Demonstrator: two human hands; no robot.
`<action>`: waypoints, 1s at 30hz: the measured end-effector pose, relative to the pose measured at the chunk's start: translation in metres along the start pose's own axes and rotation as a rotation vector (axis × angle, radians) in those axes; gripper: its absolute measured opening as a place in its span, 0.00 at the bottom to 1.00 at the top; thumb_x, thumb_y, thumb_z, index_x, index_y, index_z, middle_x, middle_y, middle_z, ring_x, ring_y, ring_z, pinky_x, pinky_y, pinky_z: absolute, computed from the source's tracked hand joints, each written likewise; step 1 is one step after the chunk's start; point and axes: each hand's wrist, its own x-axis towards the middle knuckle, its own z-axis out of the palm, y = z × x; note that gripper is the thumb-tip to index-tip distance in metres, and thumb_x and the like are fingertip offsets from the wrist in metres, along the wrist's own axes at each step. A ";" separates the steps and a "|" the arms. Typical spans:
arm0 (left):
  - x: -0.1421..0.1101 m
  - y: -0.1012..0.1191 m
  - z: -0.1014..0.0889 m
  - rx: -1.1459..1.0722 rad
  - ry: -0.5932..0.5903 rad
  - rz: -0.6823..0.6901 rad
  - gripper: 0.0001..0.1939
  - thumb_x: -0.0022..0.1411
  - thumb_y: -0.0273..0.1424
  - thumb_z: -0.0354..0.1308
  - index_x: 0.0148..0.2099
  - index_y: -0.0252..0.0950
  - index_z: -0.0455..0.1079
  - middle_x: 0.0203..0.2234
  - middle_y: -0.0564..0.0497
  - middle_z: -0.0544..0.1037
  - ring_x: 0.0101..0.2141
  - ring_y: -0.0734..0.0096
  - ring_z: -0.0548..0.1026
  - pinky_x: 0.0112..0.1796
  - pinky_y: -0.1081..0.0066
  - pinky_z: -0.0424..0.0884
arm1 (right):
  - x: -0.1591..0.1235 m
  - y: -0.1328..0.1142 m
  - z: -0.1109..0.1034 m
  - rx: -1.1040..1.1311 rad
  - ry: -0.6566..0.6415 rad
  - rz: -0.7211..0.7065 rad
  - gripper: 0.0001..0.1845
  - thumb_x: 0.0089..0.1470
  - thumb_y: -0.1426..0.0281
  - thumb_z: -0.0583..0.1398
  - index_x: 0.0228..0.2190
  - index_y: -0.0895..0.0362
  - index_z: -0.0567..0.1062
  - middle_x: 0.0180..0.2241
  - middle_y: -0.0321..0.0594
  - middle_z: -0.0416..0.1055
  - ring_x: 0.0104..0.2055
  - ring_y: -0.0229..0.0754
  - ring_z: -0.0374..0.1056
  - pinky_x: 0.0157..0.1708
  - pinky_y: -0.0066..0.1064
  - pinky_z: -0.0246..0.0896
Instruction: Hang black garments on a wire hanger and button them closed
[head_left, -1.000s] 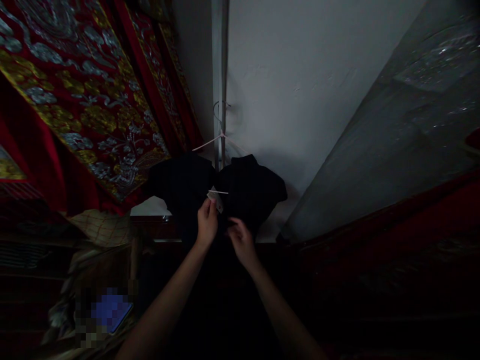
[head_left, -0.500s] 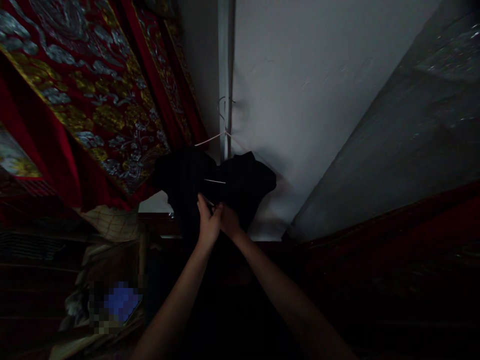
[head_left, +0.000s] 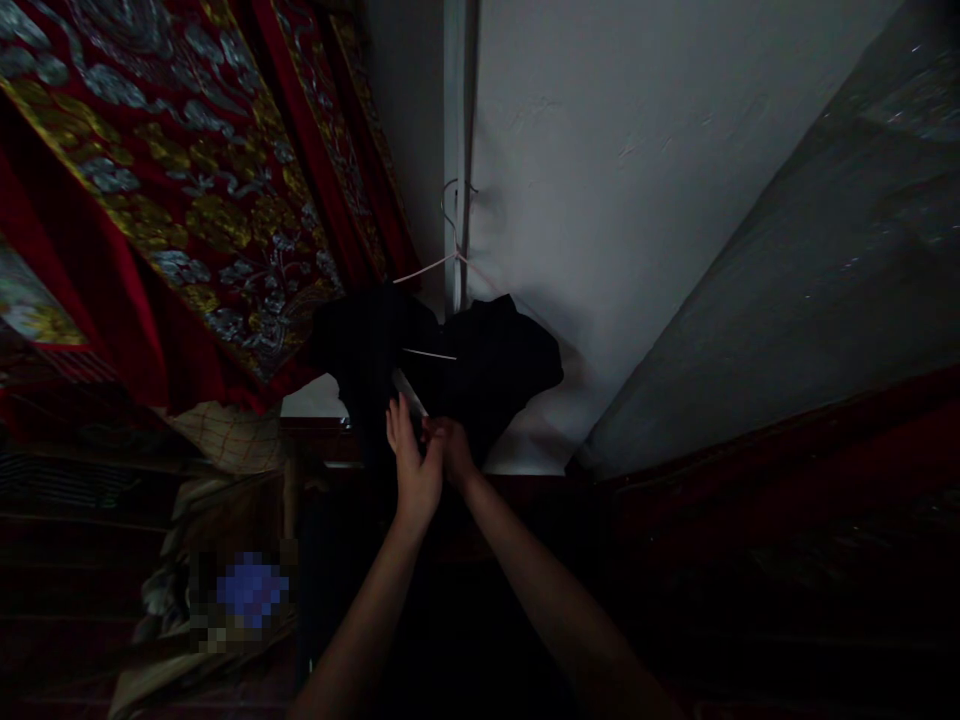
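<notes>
A black garment (head_left: 495,360) that looks like a short-sleeved top hangs on a thin wire hanger (head_left: 431,268) in front of the pale wall. My left hand (head_left: 414,475) lies at the garment's front, its fingers stretched upward and the thumb apart, close to my right fingertips. My right hand (head_left: 452,448) is closed, pinching what appears to be the front edge of the black cloth. A slanting pale strip shows just above both hands; I cannot tell whether it is cloth or a gap. The light is dim, and details on the black cloth are lost.
Red fabric (head_left: 187,190) with gold and silver embroidery hangs on the left. The hanger's hook catches near a vertical grey strip (head_left: 455,90) on the wall. A checked cloth (head_left: 236,437) and a wooden frame are at lower left, beside a blurred blue patch. Grey sheeting covers the right side.
The pale strip above my hands shows wider now. My left fingers have spread a little apart, and my right hand stays at the cloth. The view has shifted slightly.
</notes>
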 end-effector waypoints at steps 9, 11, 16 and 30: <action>-0.023 -0.027 -0.009 0.065 -0.116 0.290 0.18 0.71 0.32 0.52 0.61 0.42 0.66 0.58 0.42 0.70 0.61 0.55 0.65 0.61 0.50 0.61 | -0.074 -0.007 -0.049 0.049 0.041 0.092 0.22 0.49 0.48 0.62 0.22 0.54 0.69 0.18 0.32 0.64 0.19 0.35 0.58 0.20 0.27 0.51; -0.027 -0.034 -0.003 -0.007 -0.034 0.214 0.18 0.68 0.32 0.54 0.60 0.39 0.61 0.54 0.41 0.70 0.56 0.56 0.69 0.57 0.53 0.66 | -0.074 -0.016 -0.054 0.051 -0.040 0.122 0.22 0.50 0.49 0.62 0.24 0.55 0.71 0.17 0.32 0.65 0.18 0.34 0.57 0.19 0.27 0.50; -0.034 -0.043 0.004 0.038 -0.213 0.134 0.17 0.58 0.29 0.60 0.50 0.37 0.66 0.40 0.47 0.76 0.42 0.60 0.76 0.45 0.62 0.72 | -0.069 -0.031 -0.058 0.023 -0.154 0.146 0.20 0.52 0.54 0.62 0.20 0.57 0.72 0.12 0.29 0.60 0.15 0.32 0.53 0.18 0.25 0.46; -0.031 -0.030 0.028 0.080 -0.291 0.158 0.09 0.65 0.30 0.55 0.30 0.38 0.64 0.24 0.54 0.70 0.26 0.69 0.69 0.30 0.71 0.62 | -0.006 -0.141 -0.058 0.212 0.095 -0.034 0.15 0.49 0.60 0.64 0.23 0.60 0.76 0.13 0.32 0.66 0.13 0.29 0.55 0.13 0.21 0.42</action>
